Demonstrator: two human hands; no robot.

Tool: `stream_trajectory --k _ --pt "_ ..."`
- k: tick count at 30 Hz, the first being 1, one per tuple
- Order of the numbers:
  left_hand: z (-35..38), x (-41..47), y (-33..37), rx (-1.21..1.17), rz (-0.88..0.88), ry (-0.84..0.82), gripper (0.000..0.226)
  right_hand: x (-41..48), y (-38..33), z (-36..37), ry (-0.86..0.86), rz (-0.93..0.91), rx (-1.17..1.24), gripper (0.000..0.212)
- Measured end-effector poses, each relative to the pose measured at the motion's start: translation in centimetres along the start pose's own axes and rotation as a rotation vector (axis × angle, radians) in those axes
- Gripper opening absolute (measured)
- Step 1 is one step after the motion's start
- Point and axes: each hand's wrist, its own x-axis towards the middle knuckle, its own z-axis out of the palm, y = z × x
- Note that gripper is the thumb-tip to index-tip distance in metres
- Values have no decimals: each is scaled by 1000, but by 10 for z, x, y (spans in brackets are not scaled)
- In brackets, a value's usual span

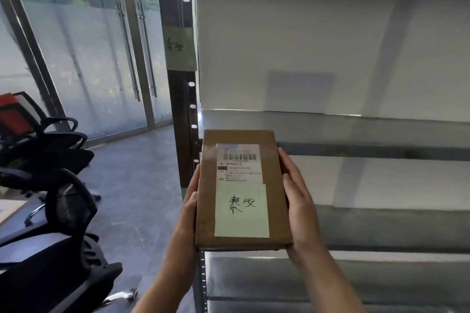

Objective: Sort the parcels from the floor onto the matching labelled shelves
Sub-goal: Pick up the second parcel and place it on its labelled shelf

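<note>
brown parcel (241, 185) held level just right of the shelf post (181, 114), left hand (189, 201) and right hand (300, 201) clasped its long sides, thumbs on the edges, fingers hidden beneath, green note (241, 211) on top, green label (179, 48) higher on the post

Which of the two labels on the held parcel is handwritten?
The pale green note, nearer the person on the brown parcel; the white label beyond it is printed and carries a barcode.
</note>
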Motion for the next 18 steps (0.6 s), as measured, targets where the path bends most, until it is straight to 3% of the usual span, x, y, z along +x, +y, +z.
stream_trajectory --k 13,18 --pt "63 53 47 3 65 36 39 61 -75 -25 -38 -113 20 40" --pt "78 77 62 72 65 14 45 78 -101 -30 -11 -90 70 37"
